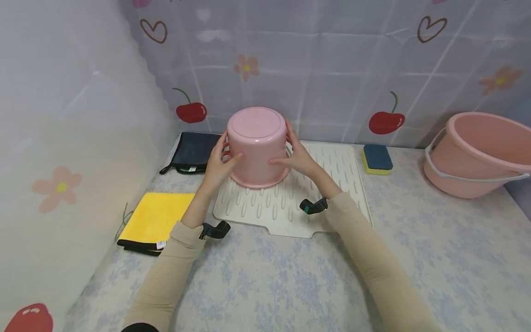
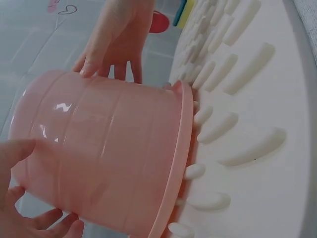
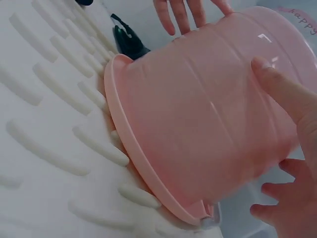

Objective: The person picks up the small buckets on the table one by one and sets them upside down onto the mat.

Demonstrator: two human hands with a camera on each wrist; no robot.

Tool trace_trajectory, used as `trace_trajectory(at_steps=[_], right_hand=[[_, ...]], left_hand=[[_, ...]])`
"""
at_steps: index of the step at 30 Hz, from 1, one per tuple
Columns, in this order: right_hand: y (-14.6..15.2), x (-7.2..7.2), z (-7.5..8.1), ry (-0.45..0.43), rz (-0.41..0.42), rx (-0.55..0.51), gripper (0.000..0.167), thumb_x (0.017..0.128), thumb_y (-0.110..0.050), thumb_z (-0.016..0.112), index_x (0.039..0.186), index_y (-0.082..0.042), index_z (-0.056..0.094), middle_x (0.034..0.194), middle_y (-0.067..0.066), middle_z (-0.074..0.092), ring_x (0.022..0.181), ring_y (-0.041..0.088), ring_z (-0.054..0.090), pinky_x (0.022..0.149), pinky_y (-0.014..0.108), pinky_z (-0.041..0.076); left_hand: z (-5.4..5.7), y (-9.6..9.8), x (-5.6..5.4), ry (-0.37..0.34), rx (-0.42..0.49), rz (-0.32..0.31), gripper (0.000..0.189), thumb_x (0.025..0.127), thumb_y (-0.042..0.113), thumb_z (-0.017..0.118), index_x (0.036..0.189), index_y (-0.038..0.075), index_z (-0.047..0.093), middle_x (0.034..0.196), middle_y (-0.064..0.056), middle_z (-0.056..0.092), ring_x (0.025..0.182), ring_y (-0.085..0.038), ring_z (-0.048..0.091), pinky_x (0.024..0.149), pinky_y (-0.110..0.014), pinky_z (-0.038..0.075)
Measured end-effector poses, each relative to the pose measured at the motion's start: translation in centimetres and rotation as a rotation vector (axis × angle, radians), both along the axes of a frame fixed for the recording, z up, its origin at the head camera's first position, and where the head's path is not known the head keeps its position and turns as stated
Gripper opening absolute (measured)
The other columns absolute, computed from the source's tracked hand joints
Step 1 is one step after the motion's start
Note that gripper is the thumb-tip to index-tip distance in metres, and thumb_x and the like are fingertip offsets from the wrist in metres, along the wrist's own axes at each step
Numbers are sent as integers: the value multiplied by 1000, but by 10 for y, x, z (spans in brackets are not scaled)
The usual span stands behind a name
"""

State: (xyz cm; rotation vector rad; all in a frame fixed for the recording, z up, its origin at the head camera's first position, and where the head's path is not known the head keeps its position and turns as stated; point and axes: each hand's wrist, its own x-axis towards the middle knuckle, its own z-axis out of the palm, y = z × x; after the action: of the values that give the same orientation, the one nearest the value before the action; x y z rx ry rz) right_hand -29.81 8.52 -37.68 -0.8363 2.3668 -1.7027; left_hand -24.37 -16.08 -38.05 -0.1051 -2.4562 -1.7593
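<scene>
A small pink bucket (image 1: 258, 152) stands upside down, its base facing up and its rim down on a ridged cream drying mat (image 1: 288, 228). My left hand (image 1: 218, 163) holds the bucket's left side, thumb on the near wall and fingers spread round the side. On the opposite side, my right hand (image 1: 300, 157) holds the wall the same way, thumb toward me. In the right wrist view, the end of the bucket's handle (image 3: 212, 218) shows at the rim. The left wrist view shows the bucket's rim (image 2: 171, 173) against the mat's ridges.
A larger pink bucket (image 1: 469, 163) with a pale handle stands upright at the right. A blue and yellow sponge (image 1: 377, 158) lies right of the mat. At the left are a folded dark cloth (image 1: 195, 150) and a folded yellow cloth (image 1: 159, 216). A patterned curtain (image 1: 315, 69) hangs behind.
</scene>
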Motion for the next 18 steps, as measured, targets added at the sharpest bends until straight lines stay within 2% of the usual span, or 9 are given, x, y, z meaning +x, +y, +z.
trace_trajectory(at_steps=[3,6,12,15,18], right_hand=[[17,5,8,-5,-4,46,97,86,-4,67,154,-11,0,159,20,13,145,41,16,115,62,15],[44,11,16,9,-61,71,83,91,-6,62,154,-8,7,156,23,20,143,44,21,114,61,20],[112,17,20,130,-277,12,68,92,-8,60,150,-11,24,149,20,36,136,38,34,111,57,29],[146,23,23,185,-412,17,59,93,-12,59,146,-14,33,143,14,43,131,30,41,109,50,36],[174,32,28,191,-555,2,52,94,-17,59,142,-18,40,135,2,50,126,18,45,106,36,39]], left_hand=[[-6,-2,-4,6,-20,9,77,91,26,64,153,30,18,151,-10,30,131,-30,43,110,-45,39],[-6,-2,-3,13,-31,20,76,91,27,64,153,30,19,150,-11,32,129,-30,44,109,-45,40],[-2,-8,-1,11,-15,40,69,92,27,62,151,24,26,147,-12,37,128,-30,45,110,-46,39],[2,-13,1,-7,-13,54,64,93,28,60,149,19,30,146,-12,39,129,-30,45,111,-46,37],[7,-19,4,-28,-23,79,60,94,30,59,147,18,34,146,-12,41,131,-29,44,111,-48,35]])
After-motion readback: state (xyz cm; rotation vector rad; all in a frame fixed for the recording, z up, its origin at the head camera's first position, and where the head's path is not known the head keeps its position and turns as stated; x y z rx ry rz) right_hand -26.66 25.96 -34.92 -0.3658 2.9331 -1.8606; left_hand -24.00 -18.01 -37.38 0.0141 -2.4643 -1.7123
